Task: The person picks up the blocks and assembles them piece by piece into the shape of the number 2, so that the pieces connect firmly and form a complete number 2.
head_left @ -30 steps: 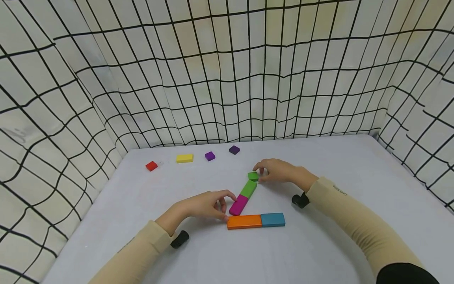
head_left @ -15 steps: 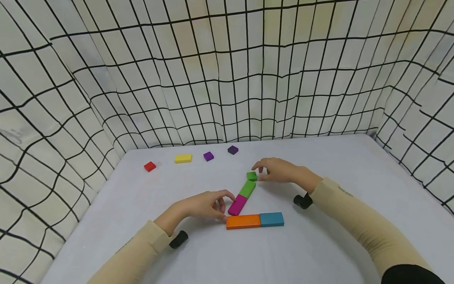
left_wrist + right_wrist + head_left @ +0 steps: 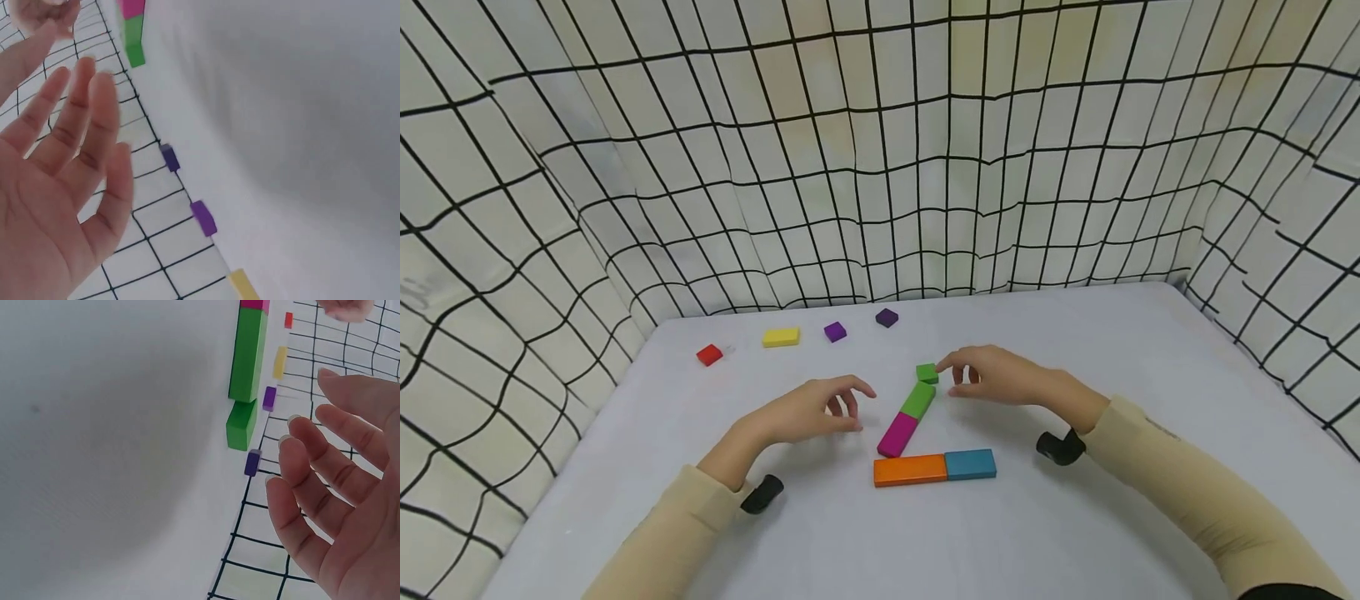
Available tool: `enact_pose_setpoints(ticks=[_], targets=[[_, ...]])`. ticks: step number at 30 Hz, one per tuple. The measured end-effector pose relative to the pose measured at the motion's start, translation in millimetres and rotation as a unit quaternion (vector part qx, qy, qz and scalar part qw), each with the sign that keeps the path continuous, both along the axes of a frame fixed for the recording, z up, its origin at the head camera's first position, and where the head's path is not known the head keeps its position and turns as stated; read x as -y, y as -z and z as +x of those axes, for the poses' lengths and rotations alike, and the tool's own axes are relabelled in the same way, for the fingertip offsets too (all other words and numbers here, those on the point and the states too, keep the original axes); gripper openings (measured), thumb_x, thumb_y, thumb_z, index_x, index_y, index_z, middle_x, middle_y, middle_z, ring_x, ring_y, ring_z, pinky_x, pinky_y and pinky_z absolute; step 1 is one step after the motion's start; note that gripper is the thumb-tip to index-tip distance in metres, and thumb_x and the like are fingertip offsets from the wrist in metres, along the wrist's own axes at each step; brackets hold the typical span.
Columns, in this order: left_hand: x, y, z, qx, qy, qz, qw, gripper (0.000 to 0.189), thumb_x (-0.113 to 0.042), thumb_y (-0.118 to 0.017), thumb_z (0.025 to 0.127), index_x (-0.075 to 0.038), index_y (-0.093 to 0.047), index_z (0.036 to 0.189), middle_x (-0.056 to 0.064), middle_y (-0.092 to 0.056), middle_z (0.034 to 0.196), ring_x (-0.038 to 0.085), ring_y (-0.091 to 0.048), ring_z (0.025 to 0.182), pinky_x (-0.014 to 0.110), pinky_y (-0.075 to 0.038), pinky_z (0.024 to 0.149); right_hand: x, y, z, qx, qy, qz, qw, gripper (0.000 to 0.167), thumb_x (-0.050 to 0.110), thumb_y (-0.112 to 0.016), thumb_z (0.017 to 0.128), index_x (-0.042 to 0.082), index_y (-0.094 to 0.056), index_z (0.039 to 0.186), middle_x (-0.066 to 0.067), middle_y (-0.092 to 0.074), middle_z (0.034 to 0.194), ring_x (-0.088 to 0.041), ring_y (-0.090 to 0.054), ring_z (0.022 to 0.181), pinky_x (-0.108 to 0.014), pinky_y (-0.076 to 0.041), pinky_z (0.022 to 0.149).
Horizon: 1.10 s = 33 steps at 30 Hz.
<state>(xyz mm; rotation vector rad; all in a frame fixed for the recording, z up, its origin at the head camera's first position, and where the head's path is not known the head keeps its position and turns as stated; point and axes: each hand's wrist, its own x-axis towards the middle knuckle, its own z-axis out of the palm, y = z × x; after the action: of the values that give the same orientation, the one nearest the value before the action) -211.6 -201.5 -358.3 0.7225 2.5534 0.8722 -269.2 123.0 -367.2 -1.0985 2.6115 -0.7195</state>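
Note:
My left hand (image 3: pixel 808 410) hovers left of the magenta block (image 3: pixel 897 435), fingers relaxed and holding nothing. In the left wrist view its palm and loosely bent fingers (image 3: pixel 75 131) show nothing between them. My right hand (image 3: pixel 1000 375) is just right of the small green block (image 3: pixel 927 373), its index fingertip close to that block's edge. A longer green block (image 3: pixel 918 401) lies end to end with the magenta one, slanting away. The small green block sits at its far end, turned at an angle. Nearer me, an orange block (image 3: pixel 910 470) and a blue block (image 3: pixel 970 464) form a straight row.
Along the table's far side lie a red block (image 3: pixel 709 355), a yellow block (image 3: pixel 781 337), a purple block (image 3: pixel 835 332) and a dark purple block (image 3: pixel 887 317). White walls with a black net (image 3: pixel 925 167) rise behind and beside the white table (image 3: pixel 1075 533).
My left hand has let go of the magenta and orange blocks and drawn back up and left. My right hand has shifted slightly right, away from the small green block. The blocks stay in place.

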Motion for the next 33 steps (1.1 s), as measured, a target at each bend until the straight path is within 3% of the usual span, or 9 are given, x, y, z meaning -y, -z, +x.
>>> enact_pose_setpoints(ticks=[6,13,25,33], targets=[[6.1,-14.0,-11.4,-0.078,-0.022,0.016,0.9966,0.030,-0.014,-0.069,0.099,-0.013,-0.065,0.129,-0.005,-0.064,0.101,0.019,-0.059,0.097,0.035,-0.053,0.078,-6.0,1.5,13.5,0.034,-0.010,-0.032,0.9989,0.040,0.021,-0.070,0.099,0.009,-0.064,0.136,0.004,-0.064,0.099,-0.016,-0.058,0.088,-0.029,-0.053,0.073],[7.3,-16.3,-35.0,-0.124,-0.059,0.026,0.9902,0.021,-0.013,-0.066,0.101,-0.014,-0.069,0.122,0.000,-0.065,0.103,0.021,-0.059,0.099,0.036,-0.053,0.079,-7.8,5.5,25.9,0.085,-0.024,-0.070,0.9936,0.039,0.022,-0.069,0.100,0.007,-0.064,0.135,0.004,-0.062,0.098,-0.016,-0.060,0.090,-0.029,-0.053,0.077],[-8.1,-14.6,-73.5,-0.138,-0.114,0.059,0.9820,0.020,-0.012,-0.063,0.102,-0.010,-0.070,0.120,0.007,-0.066,0.108,0.025,-0.059,0.096,0.038,-0.052,0.082,-1.4,20.0,34.9,0.146,-0.044,-0.040,0.9875,0.048,0.027,-0.071,0.098,0.015,-0.059,0.142,0.007,-0.062,0.098,-0.016,-0.060,0.092,-0.032,-0.052,0.079],[-20.6,-8.8,-96.9,-0.131,-0.137,0.040,0.9810,0.023,-0.013,-0.059,0.103,-0.008,-0.069,0.124,0.009,-0.065,0.114,0.027,-0.057,0.105,0.041,-0.050,0.086,2.5,24.8,34.1,0.172,-0.058,-0.035,0.9828,0.055,0.029,-0.073,0.096,0.016,-0.053,0.146,0.006,-0.061,0.101,-0.015,-0.061,0.090,-0.031,-0.051,0.079]])
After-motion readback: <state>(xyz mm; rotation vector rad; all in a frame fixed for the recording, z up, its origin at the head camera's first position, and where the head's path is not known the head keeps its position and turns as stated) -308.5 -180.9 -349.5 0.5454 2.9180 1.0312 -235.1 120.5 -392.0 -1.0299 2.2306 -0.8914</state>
